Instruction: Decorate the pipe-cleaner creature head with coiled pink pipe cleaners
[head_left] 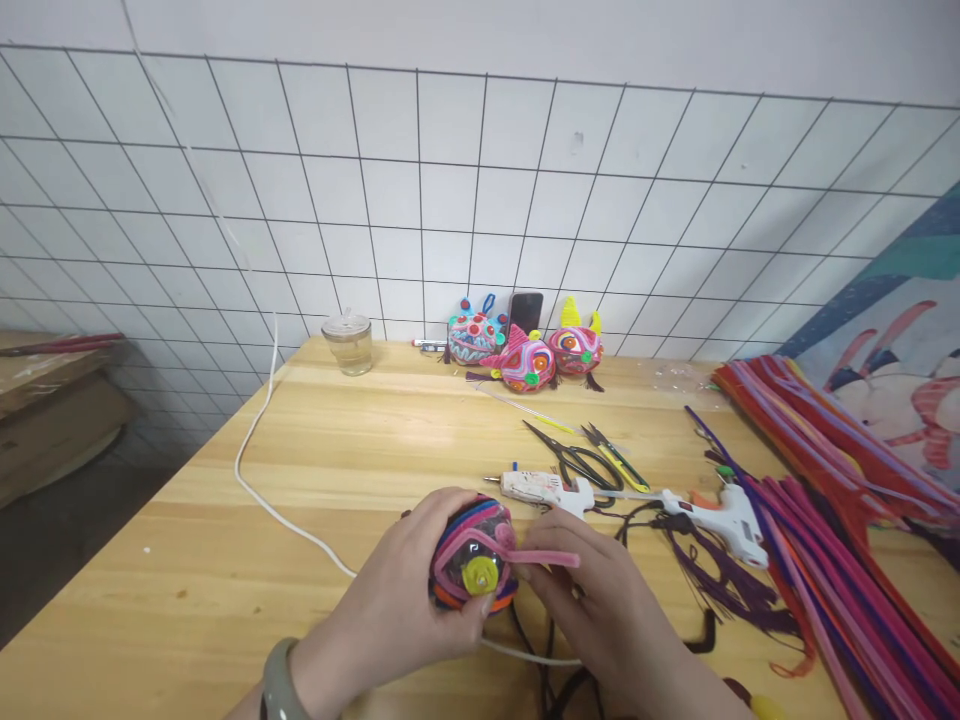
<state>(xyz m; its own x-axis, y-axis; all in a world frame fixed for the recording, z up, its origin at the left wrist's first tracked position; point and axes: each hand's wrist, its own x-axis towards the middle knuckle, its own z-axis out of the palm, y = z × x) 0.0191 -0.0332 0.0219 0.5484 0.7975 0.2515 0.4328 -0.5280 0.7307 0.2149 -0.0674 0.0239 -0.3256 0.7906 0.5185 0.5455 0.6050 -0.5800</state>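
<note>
Left hand (405, 585) has the ball (459, 548), raised over the front of the counter (202, 530). Left fingers (474, 612) wrapped round its side, thumb at the lower front; firm hold, opened only as wide as the ball. Ball is striped blue, pink and orange, with a yellow disc (480, 575) on a dark shiny patch framed in pink.

Pink strip (553, 558) sticks out from the ball's right side, loose end pointing right. Right hand (607, 590) is there, fingers bent and nearly together just beside the ball; can't tell whether they pinch the strip, partly hidden.

Beyond the hands: white glue gun (536, 488), nozzle left; second glue gun (724, 522) farther right; black scissors (574, 465) and yellow-handled snips (615, 460) behind. Pink and purple strips (832, 560) bundled at right. By the wall: three decorated balls (527, 362) grouped, phone (526, 310) upright behind them, lidded glass (349, 350) well to the left. White cable (244, 470) runs along the left side.
</note>
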